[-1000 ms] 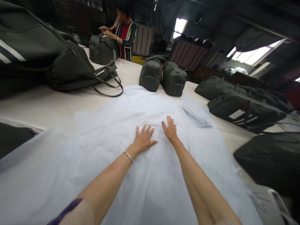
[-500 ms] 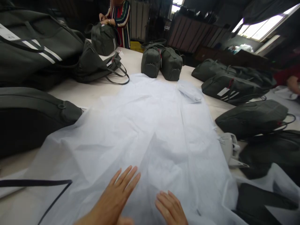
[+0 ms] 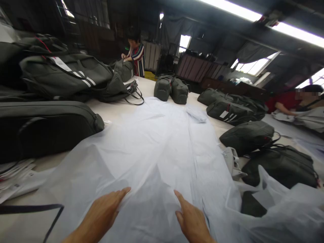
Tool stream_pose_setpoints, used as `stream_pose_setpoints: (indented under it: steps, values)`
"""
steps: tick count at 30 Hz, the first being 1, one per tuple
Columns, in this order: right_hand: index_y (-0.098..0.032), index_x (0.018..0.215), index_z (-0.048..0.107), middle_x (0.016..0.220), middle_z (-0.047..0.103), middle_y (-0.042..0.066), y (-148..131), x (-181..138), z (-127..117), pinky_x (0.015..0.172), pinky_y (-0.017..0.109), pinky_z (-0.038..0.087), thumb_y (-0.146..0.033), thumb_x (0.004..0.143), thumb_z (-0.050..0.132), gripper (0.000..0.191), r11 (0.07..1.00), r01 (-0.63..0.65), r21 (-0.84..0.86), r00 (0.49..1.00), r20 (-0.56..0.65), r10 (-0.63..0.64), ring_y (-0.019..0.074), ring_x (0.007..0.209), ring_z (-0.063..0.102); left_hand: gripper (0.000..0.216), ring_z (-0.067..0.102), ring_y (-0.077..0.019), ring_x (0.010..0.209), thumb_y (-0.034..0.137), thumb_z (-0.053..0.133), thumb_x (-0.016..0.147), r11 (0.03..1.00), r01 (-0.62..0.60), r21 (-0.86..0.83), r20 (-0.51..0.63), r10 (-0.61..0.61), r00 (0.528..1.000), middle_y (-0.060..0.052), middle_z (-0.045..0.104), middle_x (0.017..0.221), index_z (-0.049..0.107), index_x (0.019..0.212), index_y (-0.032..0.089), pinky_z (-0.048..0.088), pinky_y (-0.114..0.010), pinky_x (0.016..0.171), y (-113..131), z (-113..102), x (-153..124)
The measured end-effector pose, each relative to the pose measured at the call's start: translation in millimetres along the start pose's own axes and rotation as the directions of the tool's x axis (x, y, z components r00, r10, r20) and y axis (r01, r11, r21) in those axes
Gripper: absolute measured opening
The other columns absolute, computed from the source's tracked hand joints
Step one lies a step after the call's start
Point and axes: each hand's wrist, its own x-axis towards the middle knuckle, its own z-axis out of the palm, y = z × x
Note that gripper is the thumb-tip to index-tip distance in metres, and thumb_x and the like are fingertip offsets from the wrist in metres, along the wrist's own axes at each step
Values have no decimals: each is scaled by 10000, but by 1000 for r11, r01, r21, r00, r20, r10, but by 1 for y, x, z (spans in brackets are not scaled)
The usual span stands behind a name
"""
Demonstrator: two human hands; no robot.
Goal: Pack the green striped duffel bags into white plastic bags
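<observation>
A thin, crinkled white sheet point(image 3: 162, 141) covers the middle of the table toward me. My left hand point(image 3: 105, 211) grips the sheet at its near part, fingers pointing forward and right with the thumb below. Across from it, my right hand point(image 3: 191, 216) has its fingers at the sheet too, with the curled fingertips hidden in the fabric. Between the two hands the sheet rises in a peaked fold. A flat folded white piece point(image 3: 196, 114) lies on the sheet's far right part.
Dark green travel bags point(image 3: 68, 74) line the left, with a long one point(image 3: 50, 128) closer. Two bags point(image 3: 170, 89) stand at the far end; more point(image 3: 235, 108) lie right. Paper tags point(image 3: 17, 182) and a black strap point(image 3: 32, 208) lie front left. Two people work beyond.
My hands have gone from lying flat and spread on the sheet to holding it, farther apart. The fabric between them has lifted. The view has tilted up.
</observation>
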Motion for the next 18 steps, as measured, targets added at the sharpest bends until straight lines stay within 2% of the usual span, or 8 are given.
stream_pose_setpoints:
  steps: [4, 6, 8, 10, 12, 14, 16, 18]
  values:
    - [-224, 1411, 502, 1091, 729, 133, -45, 21, -32, 878, 424, 539, -130, 727, 597, 697, 1000, 4, 0, 983, 181, -4, 314, 1005, 693, 788, 692, -290, 1010, 81, 426, 783, 998, -35, 60, 30, 33, 999, -67, 716, 1155, 279, 1526, 297, 554, -423, 830, 34, -47, 6]
    - [-193, 1436, 462, 1111, 718, 156, -53, 28, -37, 839, 424, 560, -201, 680, 692, 789, 983, -10, 184, 948, 314, -49, 315, 982, 698, 805, 703, -311, 949, 82, 459, 791, 989, -42, 141, 76, 31, 997, -88, 737, 1070, 236, 1541, 268, 553, -445, 803, 55, -55, 10]
    - [-192, 1445, 434, 1163, 696, 151, -49, 36, -38, 707, 391, 594, -333, 681, 719, 827, 862, -91, 499, 862, 473, -182, 283, 884, 721, 767, 696, -329, 951, 119, 524, 818, 975, -69, 209, 100, 49, 994, -129, 733, 1056, 269, 1533, 226, 546, -464, 822, 74, -48, 13]
    - [-169, 1322, 556, 1103, 710, 141, -36, 48, -36, 581, 371, 591, -458, 794, 589, 603, 704, -231, 672, 814, 530, -238, 250, 729, 729, 703, 682, -348, 983, 247, 632, 832, 968, -115, 223, 120, 90, 989, -162, 720, 1073, 383, 1487, 200, 536, -473, 857, 87, -33, 14]
    - [-133, 1105, 670, 1002, 726, 148, -19, 64, -28, 642, 407, 599, -481, 897, 409, 482, 677, -229, 699, 918, 387, -89, 252, 721, 729, 685, 677, -369, 981, 457, 738, 764, 969, -157, 191, 166, 126, 978, -181, 717, 1059, 554, 1361, 176, 535, -470, 863, 96, -17, 16]
    - [-128, 1084, 683, 1077, 715, 169, 0, 81, -12, 905, 475, 547, -432, 945, 308, 502, 773, -72, 630, 997, 31, 68, 282, 979, 706, 707, 689, -379, 926, 649, 729, 700, 971, -185, 149, 217, 151, 965, -186, 728, 990, 666, 1206, 159, 543, -468, 837, 100, -7, 24]
    - [-124, 1268, 611, 1344, 597, 166, 17, 97, 14, 1134, 508, 348, -363, 949, 316, 496, 883, 73, 464, 965, -256, 55, 284, 1313, 505, 690, 698, -350, 922, 728, 568, 796, 971, -216, 103, 157, 198, 967, -172, 733, 982, 669, 1202, 179, 540, -447, 842, 100, -4, 45]
    - [-104, 1411, 488, 1510, 417, 142, 30, 107, 43, 1199, 544, 189, -301, 922, 370, 540, 955, 98, 281, 949, -316, -5, 286, 1447, 294, 633, 671, -304, 1043, 659, 402, 929, 964, -249, 91, -22, 252, 967, -154, 705, 1137, 549, 1366, 226, 509, -423, 912, 92, -4, 77]
